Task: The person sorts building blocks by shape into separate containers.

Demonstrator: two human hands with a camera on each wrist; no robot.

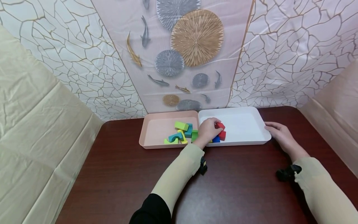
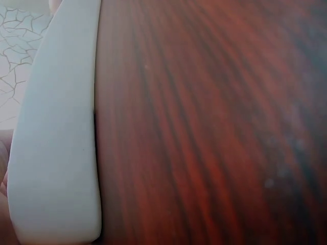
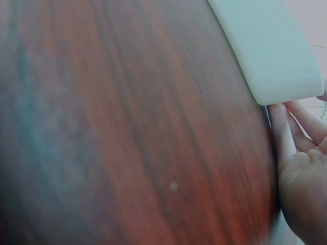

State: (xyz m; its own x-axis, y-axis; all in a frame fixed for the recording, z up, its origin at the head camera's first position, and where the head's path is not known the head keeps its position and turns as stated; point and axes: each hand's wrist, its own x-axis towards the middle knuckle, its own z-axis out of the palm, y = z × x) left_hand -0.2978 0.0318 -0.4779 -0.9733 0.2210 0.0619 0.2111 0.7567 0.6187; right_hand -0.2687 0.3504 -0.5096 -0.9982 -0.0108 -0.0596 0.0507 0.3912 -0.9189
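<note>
My left hand [image 1: 208,130] reaches over the left end of the white tray [image 1: 243,124]. Its thumb and forefinger pinch a red block [image 1: 220,126]. Just below lies another red block [image 1: 222,135], beside a blue block [image 1: 216,139]; a bit of yellow shows by the wrist. The left wrist view has mostly the tray's outer wall [image 2: 56,127], with only slivers of fingers. At the tray's right end, my right hand [image 1: 282,137] touches the outer side with fairly straight fingers. Those fingers [image 3: 283,132] meet the tray's corner in the right wrist view.
A peach tray [image 1: 151,130] adjoins the white one on the left. In it lie a light green block [image 1: 181,125], a teal arch [image 1: 175,137], a light green arch [image 1: 171,141] and several more blocks. Both trays stand near the brown table's [image 1: 237,183] back edge, before a patterned cloth.
</note>
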